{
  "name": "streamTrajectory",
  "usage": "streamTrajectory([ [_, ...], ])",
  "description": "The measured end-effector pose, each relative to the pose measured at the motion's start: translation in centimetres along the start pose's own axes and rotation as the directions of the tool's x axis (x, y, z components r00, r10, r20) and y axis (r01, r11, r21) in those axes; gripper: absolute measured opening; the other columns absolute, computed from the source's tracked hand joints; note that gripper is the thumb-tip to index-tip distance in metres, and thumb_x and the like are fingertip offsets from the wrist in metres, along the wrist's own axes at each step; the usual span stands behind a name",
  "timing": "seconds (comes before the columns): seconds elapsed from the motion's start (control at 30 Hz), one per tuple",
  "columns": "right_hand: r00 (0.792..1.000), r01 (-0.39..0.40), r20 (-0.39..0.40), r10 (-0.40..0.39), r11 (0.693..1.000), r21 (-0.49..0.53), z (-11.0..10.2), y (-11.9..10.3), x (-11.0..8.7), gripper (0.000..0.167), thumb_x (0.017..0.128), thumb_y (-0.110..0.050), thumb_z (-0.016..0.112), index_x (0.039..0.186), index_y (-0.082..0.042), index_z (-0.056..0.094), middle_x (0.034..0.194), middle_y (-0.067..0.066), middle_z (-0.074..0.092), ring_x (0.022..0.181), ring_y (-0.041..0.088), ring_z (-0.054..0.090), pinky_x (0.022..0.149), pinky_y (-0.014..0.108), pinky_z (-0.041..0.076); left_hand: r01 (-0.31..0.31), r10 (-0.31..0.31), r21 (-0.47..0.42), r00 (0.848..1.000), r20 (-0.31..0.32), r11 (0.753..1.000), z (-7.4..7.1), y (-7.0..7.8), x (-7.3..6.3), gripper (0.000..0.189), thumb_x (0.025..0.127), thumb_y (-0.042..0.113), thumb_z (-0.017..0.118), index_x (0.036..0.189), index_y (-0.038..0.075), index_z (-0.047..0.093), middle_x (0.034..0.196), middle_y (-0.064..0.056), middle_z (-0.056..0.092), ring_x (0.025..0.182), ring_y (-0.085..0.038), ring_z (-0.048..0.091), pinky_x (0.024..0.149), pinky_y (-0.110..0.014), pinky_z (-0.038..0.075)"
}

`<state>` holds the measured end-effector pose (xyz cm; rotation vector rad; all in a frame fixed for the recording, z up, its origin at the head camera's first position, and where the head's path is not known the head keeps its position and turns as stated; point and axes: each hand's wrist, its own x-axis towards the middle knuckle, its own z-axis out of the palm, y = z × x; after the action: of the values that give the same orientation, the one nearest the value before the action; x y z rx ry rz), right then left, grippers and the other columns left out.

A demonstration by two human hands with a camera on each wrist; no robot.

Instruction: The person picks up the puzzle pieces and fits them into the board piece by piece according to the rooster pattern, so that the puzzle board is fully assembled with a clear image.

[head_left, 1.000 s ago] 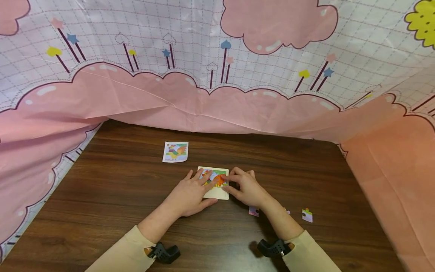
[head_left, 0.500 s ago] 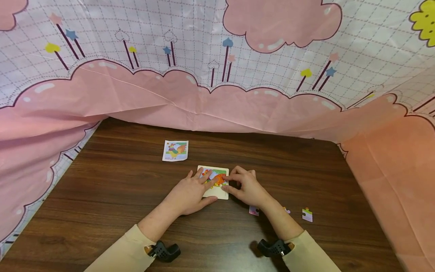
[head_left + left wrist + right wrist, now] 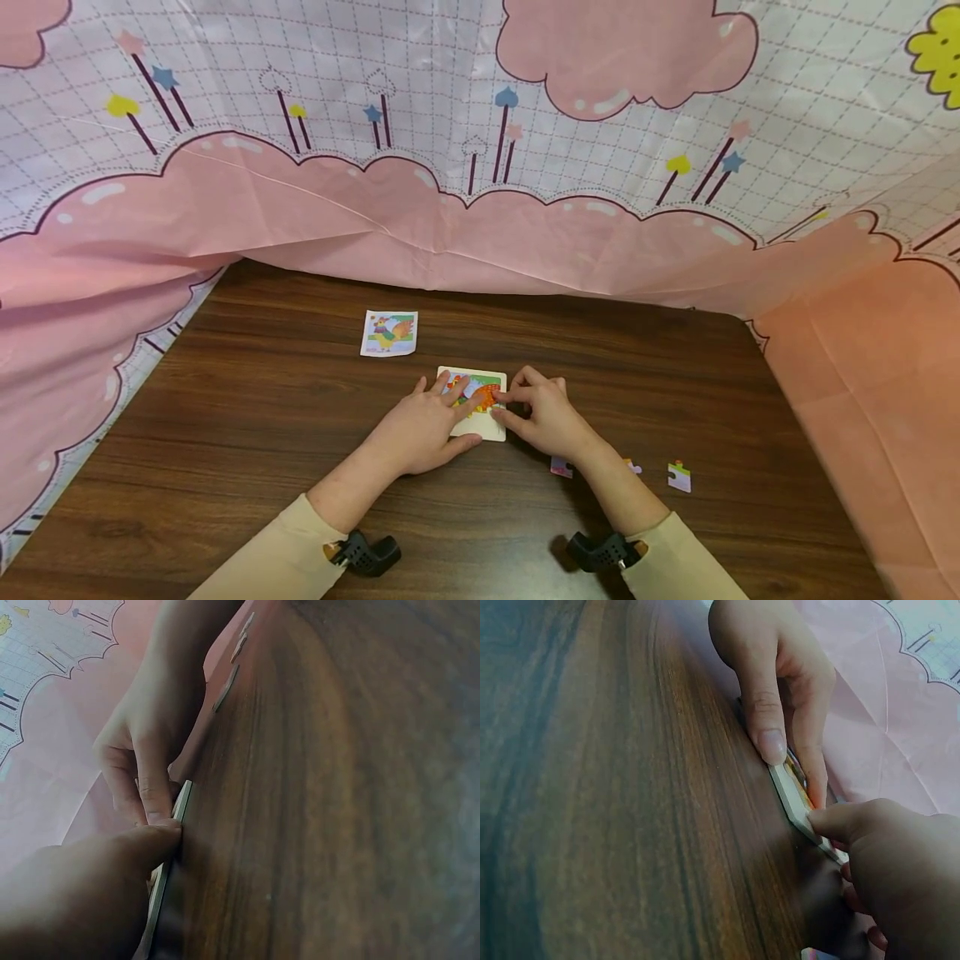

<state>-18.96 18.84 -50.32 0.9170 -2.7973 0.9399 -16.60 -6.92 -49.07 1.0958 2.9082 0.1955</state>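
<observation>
Nothing's been shifted; puzzle board (image 3: 487, 429), probably light, stiff, best edge-held, is pressed by splayed left hand (image 3: 422, 427); right hand (image 3: 551, 417) pinch unclear.

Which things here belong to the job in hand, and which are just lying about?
Part of the job:
- puzzle board, touched by the left hand and right hand
- loose puzzle pieces near the right forearm
- picture card, probably the reference, showing a similar bird

Just around:
- patterned cloth beyond the table
- black wrist devices
</observation>
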Motion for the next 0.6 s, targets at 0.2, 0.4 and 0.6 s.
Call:
streamTrajectory([
  [0.2,0.999,-0.039,-0.008,0.039,0.998,0.047,-0.09,-0.36,0.03,0.029,0.095,-0.027,0.083,0.118,-0.009,0.082,0.099,-0.005,0.058,0.074,0.013,0.054,0.082,0.043,0.029,-0.002,0.002,0.01,1.0,0.004,1.0,-0.06,0.15,0.11,0.072,0.108,0.064,0.045,0.165,0.021,0.043,0.165,-0.015,0.04,0.149,-0.045,0.038,0.113,-0.066,0.041],
  [0.4,0.998,-0.058,-0.037,0.059,0.998,0.034,-0.03,-0.65,0.18,0.025,0.092,-0.025,0.086,0.113,-0.01,0.084,0.096,-0.005,0.059,0.071,0.011,0.054,0.081,0.043,0.031,0.001,-0.001,0.024,1.0,0.025,1.0,-0.36,0.26,0.25,0.071,0.108,0.064,0.045,0.164,0.022,0.043,0.166,-0.013,0.039,0.148,-0.044,0.04,0.114,-0.064,0.042],
  [0.6,0.997,-0.07,-0.037,0.069,0.998,-0.002,0.14,-0.78,0.3,0.026,0.092,-0.027,0.086,0.113,-0.01,0.084,0.096,-0.006,0.06,0.069,0.01,0.053,0.08,0.043,0.033,0.022,-0.024,0.028,0.998,0.064,0.999,-0.53,0.18,0.4,0.072,0.107,0.067,0.043,0.165,0.026,0.042,0.167,-0.012,0.037,0.15,-0.041,0.039,0.116,-0.061,0.041],
])
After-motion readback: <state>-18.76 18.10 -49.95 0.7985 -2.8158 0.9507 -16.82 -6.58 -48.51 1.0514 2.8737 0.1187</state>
